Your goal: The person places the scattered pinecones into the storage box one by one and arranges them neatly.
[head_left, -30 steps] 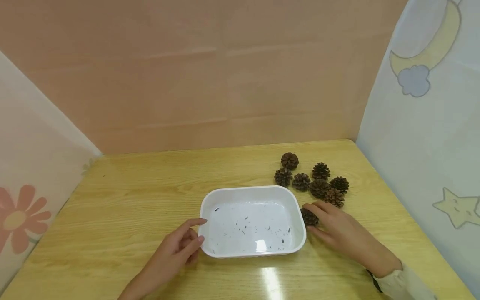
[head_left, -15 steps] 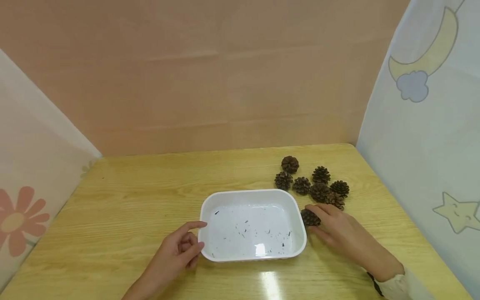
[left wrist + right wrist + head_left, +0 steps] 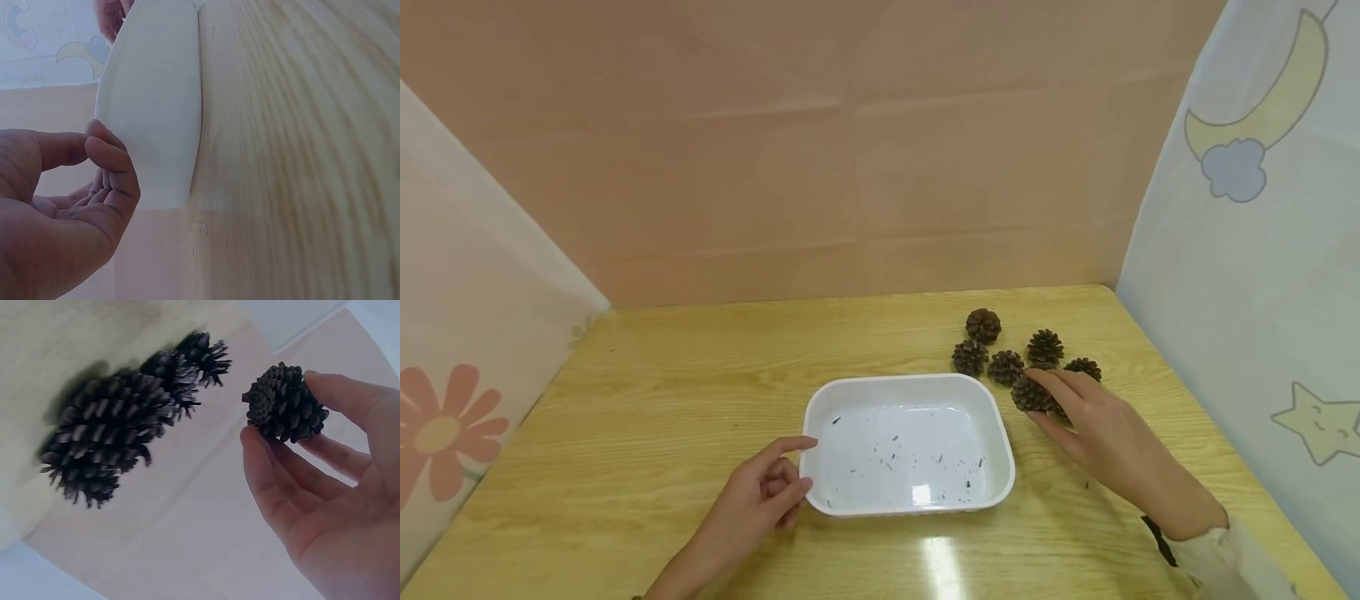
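My right hand (image 3: 1101, 429) holds a brown pine cone (image 3: 286, 403) between thumb and fingertips. In the head view this pine cone (image 3: 1030, 393) is above the table, right of a white rectangular basin (image 3: 910, 508). Dark flecks lie on the basin's floor. The left hand (image 3: 756, 500) grips the basin's left rim, forefinger over the edge and thumb near the front corner. From the left wrist, the hand (image 3: 81, 200) shows bent fingers at the rim of the basin (image 3: 156, 94). More pine cones (image 3: 1006, 367) stand behind the right hand, which partly hides some.
Beyond the basin's right back corner, one pine cone (image 3: 983, 326) lies farthest back. The wooden table (image 3: 700, 367) meets a plain back curtain (image 3: 760, 183) and printed side sheets, including the right sheet (image 3: 1240, 275).
My right hand has lifted the pine cone from beside the basin's right wall and moved it back and slightly right. The left hand keeps its place on the rim.
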### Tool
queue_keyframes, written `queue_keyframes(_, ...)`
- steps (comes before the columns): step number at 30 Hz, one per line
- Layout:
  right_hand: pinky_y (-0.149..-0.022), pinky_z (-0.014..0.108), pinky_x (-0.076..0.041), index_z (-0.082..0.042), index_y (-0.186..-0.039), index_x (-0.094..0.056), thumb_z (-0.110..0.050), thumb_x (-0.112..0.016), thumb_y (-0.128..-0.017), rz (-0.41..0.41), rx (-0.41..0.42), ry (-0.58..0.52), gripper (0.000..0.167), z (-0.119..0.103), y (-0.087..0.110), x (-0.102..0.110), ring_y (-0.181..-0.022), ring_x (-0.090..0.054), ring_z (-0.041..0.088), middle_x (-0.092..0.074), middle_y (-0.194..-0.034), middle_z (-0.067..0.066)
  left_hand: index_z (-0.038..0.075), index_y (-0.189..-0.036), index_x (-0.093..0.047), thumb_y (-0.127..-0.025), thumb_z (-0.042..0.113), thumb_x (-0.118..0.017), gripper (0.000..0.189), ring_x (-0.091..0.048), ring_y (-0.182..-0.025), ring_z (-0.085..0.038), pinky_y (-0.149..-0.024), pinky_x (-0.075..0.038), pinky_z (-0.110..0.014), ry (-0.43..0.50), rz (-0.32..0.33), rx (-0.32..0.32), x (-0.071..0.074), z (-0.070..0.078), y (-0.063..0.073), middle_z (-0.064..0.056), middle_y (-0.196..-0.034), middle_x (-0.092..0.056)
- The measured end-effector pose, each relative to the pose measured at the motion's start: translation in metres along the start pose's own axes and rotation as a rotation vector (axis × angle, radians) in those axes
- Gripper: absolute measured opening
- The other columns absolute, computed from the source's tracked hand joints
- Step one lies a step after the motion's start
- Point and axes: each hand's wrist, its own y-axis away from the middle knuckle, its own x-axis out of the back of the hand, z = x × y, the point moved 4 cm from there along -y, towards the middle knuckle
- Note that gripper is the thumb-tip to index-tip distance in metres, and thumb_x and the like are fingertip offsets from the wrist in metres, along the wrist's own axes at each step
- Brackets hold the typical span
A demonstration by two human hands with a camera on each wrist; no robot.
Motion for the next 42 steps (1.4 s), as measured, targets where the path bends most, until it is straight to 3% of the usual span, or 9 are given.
queue_keyframes(7, -0.077, 0.049, -0.056, -0.005, -0.134, -0.059, -0.036, -0.062, -0.1, -0.022, 0.006, -0.023, 0.047, -0.006, -0.011, -0.001, -0.103, -0.064, 0.035, -0.062, -0.119, 0.017, -0.001, -0.139, -0.048, -0.098, 0.01, -0.064, 0.046, -0.054, -0.057, -0.01, -0.051, -0.048, -0.024, 0.014, -0.015, -0.016, 0.0, -0.002, -0.003, -0.011, -0.08, -0.057)
queue_keyframes(10, -0.077, 0.048, -0.057, -0.005, -0.133, -0.06, -0.036, -0.062, -0.1, -0.02, 0.028, -0.03, 0.046, -0.011, -0.015, -0.005, -0.102, -0.065, 0.034, -0.063, -0.118, 0.016, -0.002, -0.139, -0.047, -0.098, 0.01, -0.064, 0.046, -0.054, -0.057, -0.01, -0.051, -0.047, -0.023, 0.014, -0.025, -0.007, -0.001, -0.004, -0.003, -0.011, -0.08, -0.057)
queue_keyframes(13, -0.074, 0.045, -0.057, -0.005, -0.131, -0.061, -0.045, -0.051, -0.104, -0.011, 0.063, -0.036, 0.049, -0.016, -0.021, -0.01, -0.098, -0.066, 0.03, -0.065, -0.115, 0.014, -0.001, -0.139, -0.047, -0.097, 0.01, -0.064, 0.047, -0.054, -0.056, -0.01, -0.051, -0.047, -0.022, 0.015, -0.025, 0.004, -0.002, -0.005, -0.003, -0.012, -0.081, -0.057)
queue_keyframes(16, -0.074, 0.043, -0.057, -0.005, -0.131, -0.061, -0.041, -0.056, -0.102, -0.027, 0.08, -0.049, 0.046, -0.021, -0.027, -0.017, -0.096, -0.066, 0.027, -0.065, -0.114, 0.013, -0.001, -0.139, -0.047, -0.097, 0.009, -0.065, 0.047, -0.054, -0.056, -0.01, -0.051, -0.047, -0.022, 0.017, -0.02, 0.003, -0.003, -0.005, -0.004, -0.013, -0.081, -0.057)
queue_keyframes(20, -0.075, 0.039, -0.057, -0.004, -0.131, -0.06, -0.022, -0.077, -0.088, -0.064, 0.09, -0.08, 0.049, -0.026, -0.033, -0.029, -0.097, -0.066, 0.025, -0.064, -0.115, 0.012, -0.001, -0.139, -0.048, -0.097, 0.009, -0.065, 0.046, -0.054, -0.056, -0.011, -0.05, -0.047, -0.023, 0.015, -0.017, 0.002, -0.003, -0.003, -0.004, -0.014, -0.081, -0.057)
queue_keyframes(23, -0.076, 0.037, -0.058, -0.003, -0.132, -0.059, -0.018, -0.081, -0.083, -0.086, 0.1, -0.1, 0.056, -0.031, -0.036, -0.038, -0.099, -0.065, 0.024, -0.064, -0.116, 0.012, 0.0, -0.139, -0.048, -0.097, 0.009, -0.065, 0.046, -0.054, -0.056, -0.011, -0.05, -0.047, -0.024, 0.01, -0.011, 0.005, -0.002, -0.002, -0.004, -0.013, -0.081, -0.057)
queue_keyframes(28, -0.079, 0.036, -0.058, -0.001, -0.132, -0.059, -0.018, -0.082, -0.084, -0.127, 0.111, -0.127, 0.056, -0.038, -0.039, -0.05, -0.102, -0.066, 0.025, -0.064, -0.119, 0.013, 0.0, -0.138, -0.049, -0.097, 0.009, -0.064, 0.045, -0.055, -0.056, -0.011, -0.051, -0.049, -0.025, 0.002, -0.001, -0.013, 0.0, -0.002, -0.003, -0.011, -0.08, -0.057)
queue_keyframes(35, -0.076, 0.035, -0.059, -0.002, -0.131, -0.059, -0.017, -0.081, -0.085, -0.157, 0.103, -0.141, 0.053, -0.042, -0.037, -0.059, -0.086, -0.07, 0.022, -0.066, -0.118, 0.014, 0.0, -0.138, -0.049, -0.098, 0.011, -0.064, 0.044, -0.055, -0.057, -0.011, -0.051, -0.049, -0.026, -0.002, 0.001, -0.021, 0.002, -0.002, -0.001, -0.01, -0.08, -0.056)
queue_keyframes(42, -0.086, 0.041, -0.057, -0.003, -0.131, -0.06, -0.018, -0.081, -0.085, -0.219, 0.1, -0.144, 0.052, -0.043, -0.037, -0.067, -0.105, -0.066, 0.027, -0.065, -0.123, 0.011, 0.0, -0.139, -0.049, -0.098, 0.011, -0.063, 0.044, -0.055, -0.056, -0.011, -0.05, -0.049, -0.026, -0.006, -0.003, -0.03, 0.002, -0.003, -0.002, -0.01, -0.08, -0.057)
